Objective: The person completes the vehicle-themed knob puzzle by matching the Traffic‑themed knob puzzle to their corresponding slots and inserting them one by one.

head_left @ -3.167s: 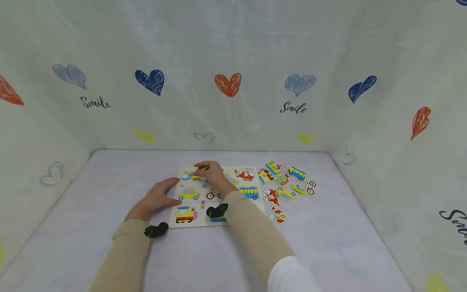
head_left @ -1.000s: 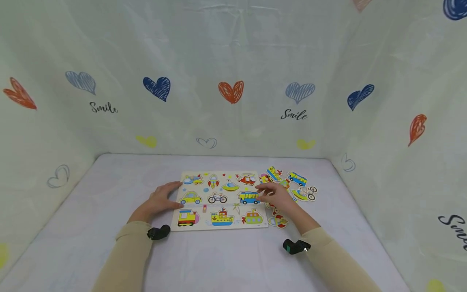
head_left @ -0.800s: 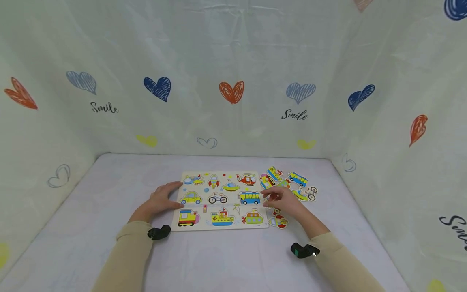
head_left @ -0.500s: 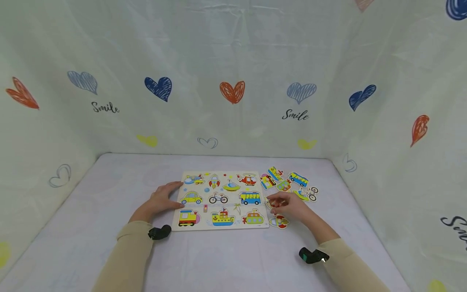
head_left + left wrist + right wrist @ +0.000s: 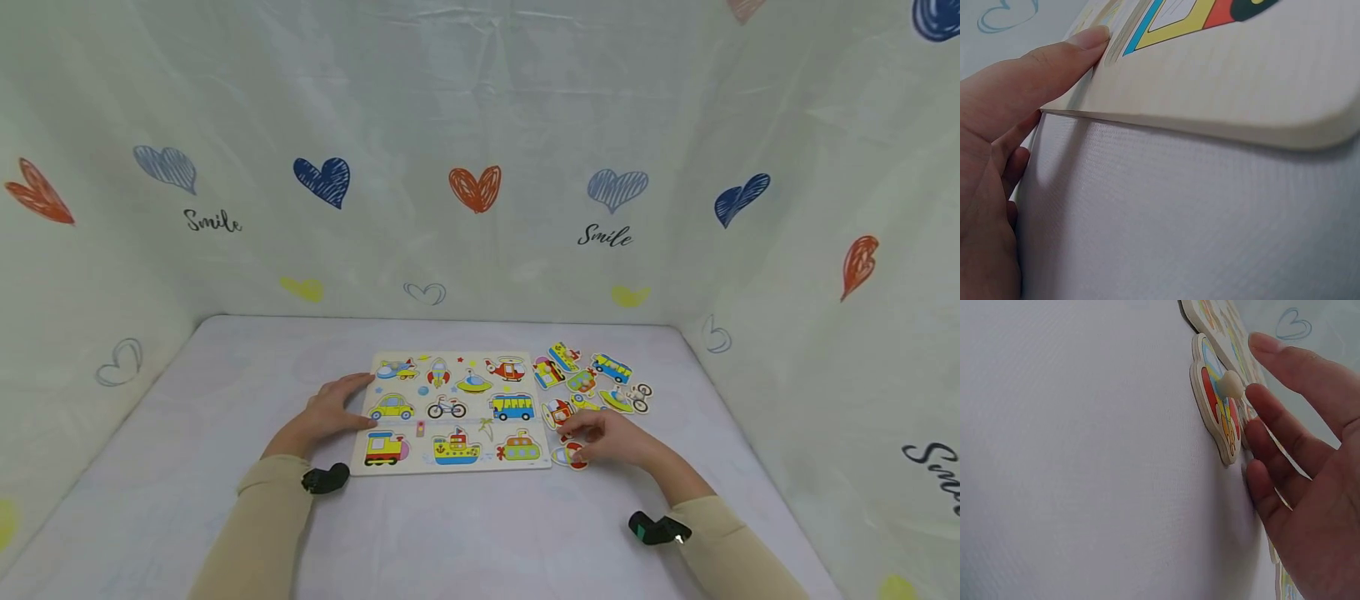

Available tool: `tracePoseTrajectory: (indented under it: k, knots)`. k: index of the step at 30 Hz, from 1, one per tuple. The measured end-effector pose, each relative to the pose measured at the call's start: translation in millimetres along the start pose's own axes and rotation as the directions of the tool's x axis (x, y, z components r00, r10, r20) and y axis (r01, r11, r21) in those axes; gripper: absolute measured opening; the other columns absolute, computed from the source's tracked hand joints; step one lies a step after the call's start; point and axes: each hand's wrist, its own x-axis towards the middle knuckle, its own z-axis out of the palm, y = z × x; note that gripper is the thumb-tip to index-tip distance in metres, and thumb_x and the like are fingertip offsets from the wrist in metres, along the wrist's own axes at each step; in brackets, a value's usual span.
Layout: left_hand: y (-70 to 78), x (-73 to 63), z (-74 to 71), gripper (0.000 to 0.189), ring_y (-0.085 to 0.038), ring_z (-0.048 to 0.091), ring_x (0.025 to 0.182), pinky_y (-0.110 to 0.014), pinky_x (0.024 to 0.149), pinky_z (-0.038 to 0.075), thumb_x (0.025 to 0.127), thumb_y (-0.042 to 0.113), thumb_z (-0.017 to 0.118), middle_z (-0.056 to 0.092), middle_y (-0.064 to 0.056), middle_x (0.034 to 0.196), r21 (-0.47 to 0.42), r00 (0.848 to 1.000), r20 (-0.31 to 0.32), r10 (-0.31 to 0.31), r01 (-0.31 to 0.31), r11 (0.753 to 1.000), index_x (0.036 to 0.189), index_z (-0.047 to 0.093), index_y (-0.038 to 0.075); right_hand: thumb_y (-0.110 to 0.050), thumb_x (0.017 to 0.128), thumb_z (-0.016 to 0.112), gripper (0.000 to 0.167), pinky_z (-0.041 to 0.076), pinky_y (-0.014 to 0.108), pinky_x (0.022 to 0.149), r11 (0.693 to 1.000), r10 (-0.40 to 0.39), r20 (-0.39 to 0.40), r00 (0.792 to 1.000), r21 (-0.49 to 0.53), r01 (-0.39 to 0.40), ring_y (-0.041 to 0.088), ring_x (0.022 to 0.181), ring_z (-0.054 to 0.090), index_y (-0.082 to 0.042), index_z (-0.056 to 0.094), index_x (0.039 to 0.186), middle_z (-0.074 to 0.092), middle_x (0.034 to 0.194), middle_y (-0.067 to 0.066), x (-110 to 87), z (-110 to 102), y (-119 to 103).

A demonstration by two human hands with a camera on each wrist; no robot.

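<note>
A puzzle board (image 5: 438, 425) with vehicle pictures lies flat on the table. My left hand (image 5: 327, 412) rests at its left edge, thumb on top, as the left wrist view (image 5: 1016, 100) also shows. My right hand (image 5: 611, 437) hovers right of the board over the rocket piece (image 5: 562, 455). In the right wrist view its fingers and thumb are spread near the rocket piece (image 5: 1209, 394) and its wooden knob (image 5: 1230, 385), holding nothing. Just beyond my right fingers lies the helicopter piece (image 5: 557, 412).
Several loose pieces lie right of the board, among them a bus (image 5: 611, 367), a ship (image 5: 564, 357), a train (image 5: 548, 372), a submarine (image 5: 581, 382), a flying saucer (image 5: 616, 401) and a bicycle (image 5: 639, 397). A printed cloth wall (image 5: 525, 100) stands behind the table (image 5: 450, 533).
My right hand has left the airplane at the board's upper left, moving right past the bus picture and then nearer me, to the rocket piece. My left hand stays at the board's edge.
</note>
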Motion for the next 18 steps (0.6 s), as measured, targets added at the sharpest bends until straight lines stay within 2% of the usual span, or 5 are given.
tracePoseTrajectory:
  k: [5,8,16,18]
  knots:
    - [-0.3,-0.5,0.0,0.086,-0.049,0.018,0.137,-0.07,0.105,0.014,0.078,0.03,0.08,0.029,-0.023,0.153,0.001,1.0,-0.003,0.016,-0.016,1.0,0.148,0.037,0.004,-0.012,0.078,0.081,0.03,0.045,0.024,0.093,0.998,-0.067,0.053,0.996,0.023,0.066,0.024,0.111,0.056,-0.011,0.074,0.106,0.066,0.115,0.003,-0.9,-0.1,2.0]
    - [0.1,-0.1,0.6,0.087,-0.049,0.018,0.138,-0.069,0.105,0.014,0.078,0.031,0.08,0.028,-0.023,0.154,-0.008,1.0,-0.002,0.012,-0.012,1.0,0.148,0.038,0.004,-0.013,0.078,0.082,0.027,0.042,0.023,0.097,0.997,-0.078,0.069,0.995,0.012,0.078,0.026,0.118,0.053,-0.012,0.075,0.104,0.065,0.117,0.002,-1.2,-0.3,3.4]
    - [0.9,-0.5,0.8,0.087,-0.048,0.017,0.138,-0.069,0.106,0.014,0.077,0.03,0.08,0.028,-0.022,0.154,-0.009,1.0,-0.002,-0.008,0.007,1.0,0.148,0.037,0.005,-0.013,0.082,0.078,0.022,0.039,0.039,0.101,0.999,-0.032,0.146,0.989,0.002,0.032,0.029,0.123,0.045,-0.019,0.077,0.103,0.061,0.121,-0.001,3.4,-4.0,4.5]
    - [0.7,-0.5,0.9,0.087,-0.048,0.017,0.138,-0.069,0.106,0.014,0.077,0.03,0.08,0.028,-0.022,0.154,-0.006,1.0,-0.003,-0.009,0.009,1.0,0.148,0.037,0.005,-0.012,0.083,0.076,0.021,0.041,0.038,0.099,1.0,-0.025,0.16,0.987,0.003,0.024,0.028,0.123,0.045,-0.021,0.077,0.102,0.06,0.121,-0.002,4.8,-4.4,6.0]
